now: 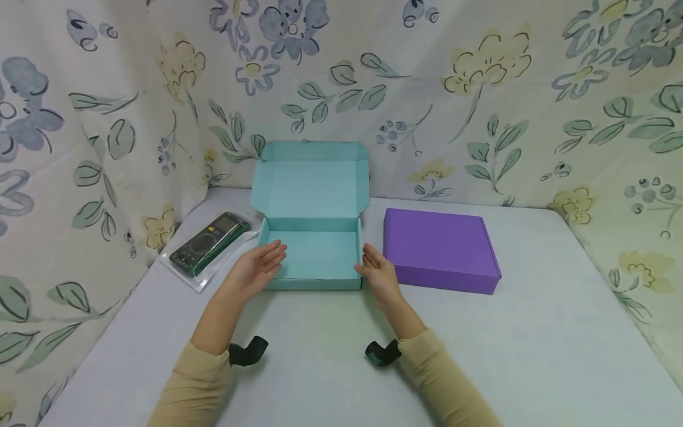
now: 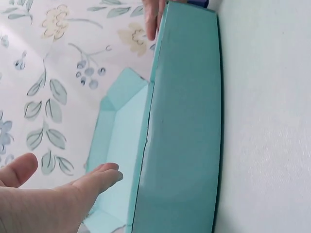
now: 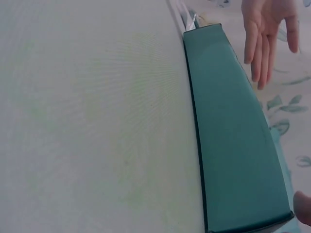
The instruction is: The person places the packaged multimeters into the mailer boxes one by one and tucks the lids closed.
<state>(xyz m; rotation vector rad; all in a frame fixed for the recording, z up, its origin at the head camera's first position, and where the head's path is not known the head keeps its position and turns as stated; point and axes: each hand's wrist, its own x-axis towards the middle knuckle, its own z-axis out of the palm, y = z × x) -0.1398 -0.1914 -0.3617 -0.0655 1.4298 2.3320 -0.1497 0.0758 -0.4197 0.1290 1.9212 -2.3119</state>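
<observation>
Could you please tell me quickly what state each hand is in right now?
Left hand: open, holding nothing, near the teal box.
Right hand: open, holding nothing, near the same box.

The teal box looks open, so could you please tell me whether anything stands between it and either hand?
Nothing visible stands between the teal box and the left hand or the right hand. The bagged device lies to the box's left and the purple box to its right, neither in between.

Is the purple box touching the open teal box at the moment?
Apart. The head view shows it: a strip of white tabletop lies between the teal box and the near left side of the purple box.
</observation>
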